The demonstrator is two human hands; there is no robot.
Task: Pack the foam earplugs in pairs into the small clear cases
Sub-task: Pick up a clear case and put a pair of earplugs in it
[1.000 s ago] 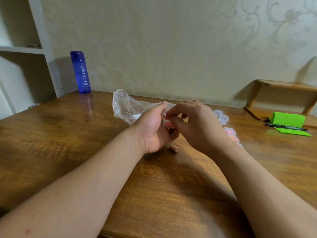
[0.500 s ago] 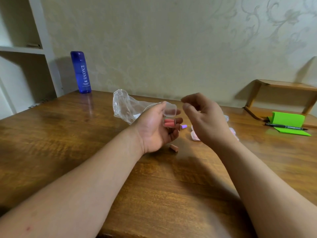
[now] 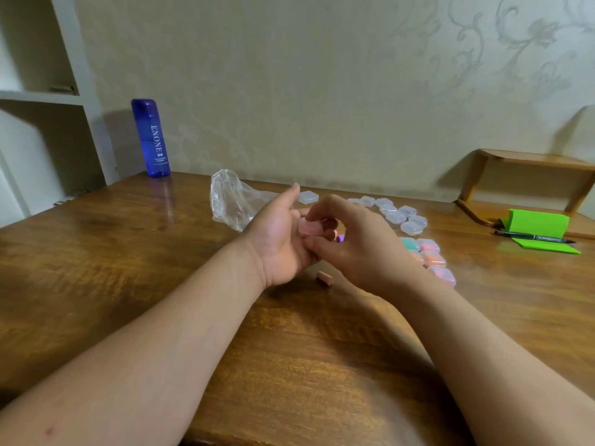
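Tabletop (image 3: 128,268): brown wood, seen from above; everything below is carried on it or held over it.
White shelving (image 3: 38,98): set against the wall at the far left.
Wooden shelf (image 3: 531,159): a low stand placed at the far right corner.
Left grip (image 3: 280,243): turned palm up over the middle of the tabletop, fingers curled round the held case.
Right grip (image 3: 357,246): brought against the left one, the forefinger laid over the top of the held case and the thumb pressed beneath it, so the case is pinched.
Plastic bag (image 3: 231,201): clear and crumpled, seen just behind the left grip.
Blue bottle (image 3: 150,138): stood upright at the far left edge, near the wall.
Green card (image 3: 541,223): folded, placed at the right, with a black pen (image 3: 531,237) laid across its near flap.
Empty cases (image 3: 396,215): small, clear, lids down – gathered in a curved row beyond the right grip.
Filled cases (image 3: 431,255): a short line at the right wrist, coloured earplugs visible through the plastic.
Held case (image 3: 309,227): kept between both grips, pink foam seen inside.
Loose earplug (image 3: 323,279): pink-orange, lying on its side on the tabletop below the two grips.
Purple earplug (image 3: 339,238): only a small part is seen past the fingers – its resting place cannot be told.
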